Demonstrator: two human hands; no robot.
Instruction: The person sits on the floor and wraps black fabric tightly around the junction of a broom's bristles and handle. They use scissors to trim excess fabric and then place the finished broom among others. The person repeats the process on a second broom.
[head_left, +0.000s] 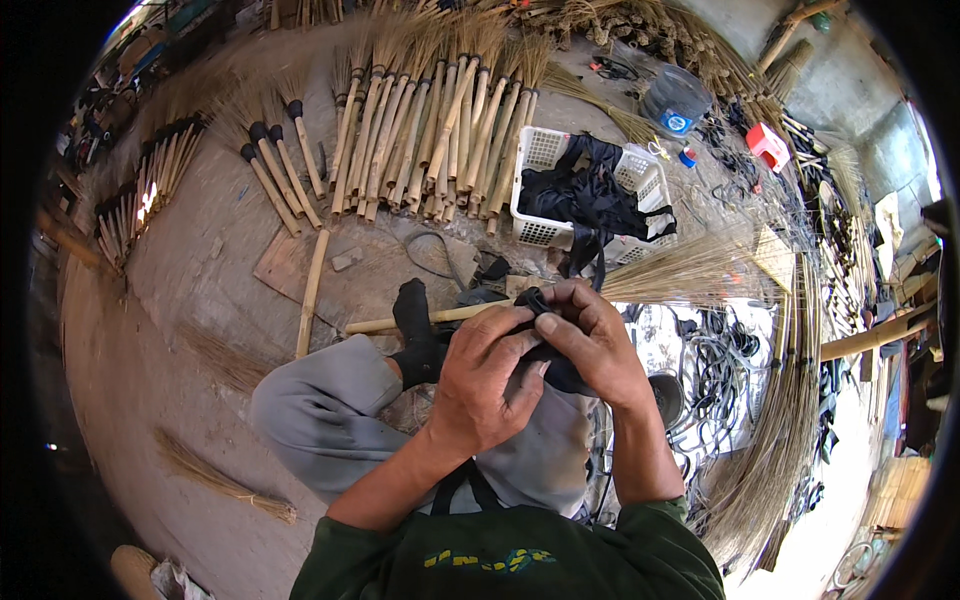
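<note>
- Centrally, two bare hands meet over the person's lap, fingers curled together around a black rubber strip [535,305] wound at the neck of a broom.
- The left hand [480,385] closes over the black strip from below, its fingers folded tight on it.
- The right hand [590,340] pinches the same strip from above, thumb and fingertips pressed onto it, touching the left hand.
- The broom's bamboo handle [425,318] runs out to the left of the grip, and its straw head [700,270] fans out to the right of the grip.
- Just left of the grip, a foot in a black sock [415,335] rests against the handle.
- Beyond the grip, a white plastic basket [545,150] holds more black strips that spill over its rim.
- Farther beyond and left of the grip, a row of finished brooms [430,130] lies side by side on the concrete floor [200,270].
- To the right of the grip, loose black strips [715,365] lie in a heap beside more straw.
- Below the grip, grey trousers [330,410] cover the bent knee.
</note>
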